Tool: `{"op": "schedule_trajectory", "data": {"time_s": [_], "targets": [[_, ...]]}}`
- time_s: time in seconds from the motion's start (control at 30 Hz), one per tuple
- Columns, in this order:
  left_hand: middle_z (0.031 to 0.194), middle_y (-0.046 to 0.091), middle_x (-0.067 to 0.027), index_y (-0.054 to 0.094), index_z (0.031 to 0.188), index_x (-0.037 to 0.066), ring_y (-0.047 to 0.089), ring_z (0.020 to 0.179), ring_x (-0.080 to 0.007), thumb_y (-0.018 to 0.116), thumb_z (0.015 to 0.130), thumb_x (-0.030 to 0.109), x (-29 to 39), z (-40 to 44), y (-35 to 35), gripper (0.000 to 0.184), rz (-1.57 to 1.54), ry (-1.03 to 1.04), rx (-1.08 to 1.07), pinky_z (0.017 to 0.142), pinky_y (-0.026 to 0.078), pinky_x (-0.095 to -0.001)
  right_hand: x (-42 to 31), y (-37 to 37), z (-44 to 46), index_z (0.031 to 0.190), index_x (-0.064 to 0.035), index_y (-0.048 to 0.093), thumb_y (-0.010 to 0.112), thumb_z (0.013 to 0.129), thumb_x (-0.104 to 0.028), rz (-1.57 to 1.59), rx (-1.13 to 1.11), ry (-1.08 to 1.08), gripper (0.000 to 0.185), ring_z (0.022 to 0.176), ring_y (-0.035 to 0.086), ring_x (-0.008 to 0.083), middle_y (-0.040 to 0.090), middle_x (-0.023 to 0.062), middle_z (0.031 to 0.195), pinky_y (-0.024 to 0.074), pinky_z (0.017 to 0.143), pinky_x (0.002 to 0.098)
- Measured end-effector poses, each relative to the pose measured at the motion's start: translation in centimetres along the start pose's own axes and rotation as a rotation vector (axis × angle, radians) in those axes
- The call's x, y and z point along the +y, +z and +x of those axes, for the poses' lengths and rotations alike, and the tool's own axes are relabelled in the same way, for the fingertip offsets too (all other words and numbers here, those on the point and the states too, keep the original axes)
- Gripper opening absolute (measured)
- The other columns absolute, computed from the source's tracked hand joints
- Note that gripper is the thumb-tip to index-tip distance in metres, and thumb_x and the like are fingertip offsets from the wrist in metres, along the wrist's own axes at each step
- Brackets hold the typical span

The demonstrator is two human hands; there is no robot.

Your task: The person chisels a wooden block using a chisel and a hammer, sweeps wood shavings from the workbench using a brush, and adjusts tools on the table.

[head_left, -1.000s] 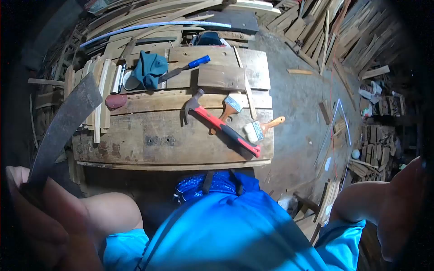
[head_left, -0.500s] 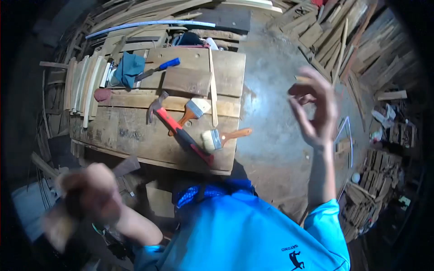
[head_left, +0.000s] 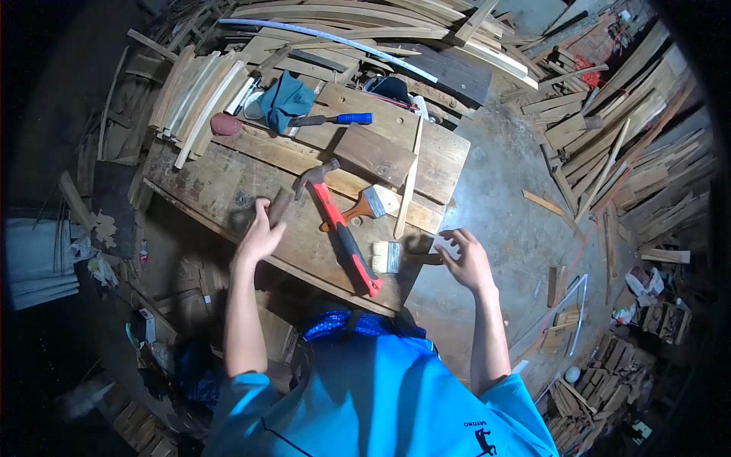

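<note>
My left hand [head_left: 261, 237] is at the near left part of the wooden workbench [head_left: 205, 179], its fingers closed round a short brown piece of wood [head_left: 281, 206]. To its right lies a claw hammer [head_left: 340, 226] with a red and black handle. My right hand [head_left: 466, 263] is just off the bench's right edge, fingers apart and empty. It is nearest to a wide paintbrush [head_left: 387, 257], whose handle points at it and lies in shadow. A second paintbrush [head_left: 365, 206] rests beyond the hammer.
A flat brown board [head_left: 374, 154], a thin wood strip [head_left: 411, 179], a blue-handled chisel [head_left: 331, 119], a teal cloth [head_left: 286, 101] and a dark red lump [head_left: 225, 124] lie on the bench. Wood strips [head_left: 202, 99] stand at its left. Scrap timber [head_left: 640, 145] is piled right.
My left hand has swung up from the lower left onto the bench with the wood piece. My right hand has come down and left, close to the paintbrush handle. The view has turned.
</note>
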State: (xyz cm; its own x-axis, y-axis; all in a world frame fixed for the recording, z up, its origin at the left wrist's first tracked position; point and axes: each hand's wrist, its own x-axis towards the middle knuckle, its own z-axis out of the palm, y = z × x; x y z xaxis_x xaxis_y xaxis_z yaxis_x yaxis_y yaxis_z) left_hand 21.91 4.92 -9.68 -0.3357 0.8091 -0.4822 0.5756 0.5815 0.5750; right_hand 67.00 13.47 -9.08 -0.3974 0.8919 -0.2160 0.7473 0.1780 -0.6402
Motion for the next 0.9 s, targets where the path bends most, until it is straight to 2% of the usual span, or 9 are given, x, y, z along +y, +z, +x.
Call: {"op": "schedule_trajectory", "data": {"time_s": [0.03,0.1,0.23,0.3,0.37,0.6,0.67,0.8,0.9], "targets": [[0.126,0.058,-0.0354,0.027,0.145,0.006,0.058,0.122,-0.0492,0.062,0.096,0.028,0.4,1.4,-0.7,0.064,0.043,-0.083,-0.05,0.101,0.045,-0.0495,-0.4,0.0,-0.2,0.113,-0.0072,0.069,0.072,0.092,-0.03,-0.002,0.027,0.041,0.031,0.095,0.068,0.0295,0.068,0.0133,0.106,0.0563,0.08,0.0424],[0.109,0.065,-0.0333,0.032,0.14,0.011,0.063,0.107,-0.0514,0.061,0.097,0.025,-2.6,5.2,-0.7,0.054,0.107,0.07,0.087,0.09,0.048,-0.0554,-0.7,-0.4,-0.4,0.114,-0.007,0.07,0.074,0.092,-0.029,-0.015,0.092,0.123,0.031,0.092,0.068,0.0278,0.069,0.0119,0.106,0.0561,0.08,0.0411],[0.115,0.067,-0.0281,0.044,0.137,0.014,0.062,0.109,-0.05,0.07,0.093,0.022,-4.2,10.1,-2.4,0.051,0.179,0.153,0.23,0.091,0.047,-0.0584,-2.8,0.5,-0.3,0.115,-0.008,0.07,0.074,0.091,-0.03,-0.067,0.079,0.162,0.032,0.092,0.068,0.0286,0.068,0.0126,0.107,0.0561,0.082,0.0408],[0.12,0.066,-0.023,0.048,0.134,0.014,0.061,0.113,-0.0469,0.073,0.091,0.016,-4.4,12.1,-2.9,0.05,0.17,0.186,0.271,0.089,0.049,-0.0554,-3.2,1.8,-0.2,0.117,-0.0084,0.068,0.074,0.091,-0.03,-0.101,0.018,0.176,0.035,0.106,0.064,0.0357,0.066,0.0159,0.112,0.0539,0.091,0.044],[0.121,0.065,-0.0197,0.055,0.126,0.013,0.061,0.113,-0.044,0.077,0.087,0.014,-5.2,13.1,-3.0,0.045,0.226,0.218,0.363,0.089,0.05,-0.0523,-3.5,3.2,-0.5,0.121,-0.0058,0.067,0.076,0.09,-0.026,-0.207,0.053,0.078,0.038,0.108,0.064,0.0347,0.063,0.018,0.116,0.054,0.091,0.0424],[0.126,0.062,-0.0134,0.063,0.132,0.013,0.06,0.113,-0.0394,0.083,0.081,0.016,-5.7,14.4,-2.9,0.055,0.28,0.279,0.436,0.095,0.049,-0.0469,-4.5,6.1,-1.5,0.126,-0.006,0.063,0.076,0.09,-0.024,-0.14,0.295,0.356,0.042,0.117,0.058,0.0396,0.057,0.0213,0.126,0.0493,0.099,0.0445],[0.129,0.06,-0.0123,0.061,0.137,0.012,0.057,0.116,-0.038,0.082,0.082,0.018,-6.4,14.9,-2.8,0.059,0.36,0.355,0.449,0.099,0.047,-0.0456,-4.3,6.2,-1.3,0.125,-0.007,0.063,0.075,0.09,-0.028,-0.16,0.297,0.283,0.043,0.119,0.057,0.0393,0.057,0.0209,0.126,0.0493,0.099,0.0451],[0.127,0.06,-0.0151,0.062,0.131,0.008,0.056,0.117,-0.0363,0.077,0.087,0.023,-2.3,12.5,-2.2,0.049,0.335,0.486,0.669,0.1,0.046,-0.0442,-3.3,5.7,-0.6,0.122,-0.0059,0.064,0.077,0.087,-0.032,-0.168,0.185,0.128,0.046,0.116,0.056,0.039,0.058,0.0194,0.125,0.0476,0.1,0.0461],[0.117,0.064,-0.0167,0.065,0.12,0.006,0.061,0.108,-0.0364,0.076,0.089,0.023,0.1,9.2,0.3,0.037,0.058,0.504,0.588,0.096,0.048,-0.0448,-2.1,5.3,-0.2,0.121,-0.0055,0.064,0.078,0.086,-0.034,-0.152,0.104,0.052,0.047,0.116,0.056,0.0389,0.059,0.0193,0.124,0.0464,0.102,0.0465]]}}
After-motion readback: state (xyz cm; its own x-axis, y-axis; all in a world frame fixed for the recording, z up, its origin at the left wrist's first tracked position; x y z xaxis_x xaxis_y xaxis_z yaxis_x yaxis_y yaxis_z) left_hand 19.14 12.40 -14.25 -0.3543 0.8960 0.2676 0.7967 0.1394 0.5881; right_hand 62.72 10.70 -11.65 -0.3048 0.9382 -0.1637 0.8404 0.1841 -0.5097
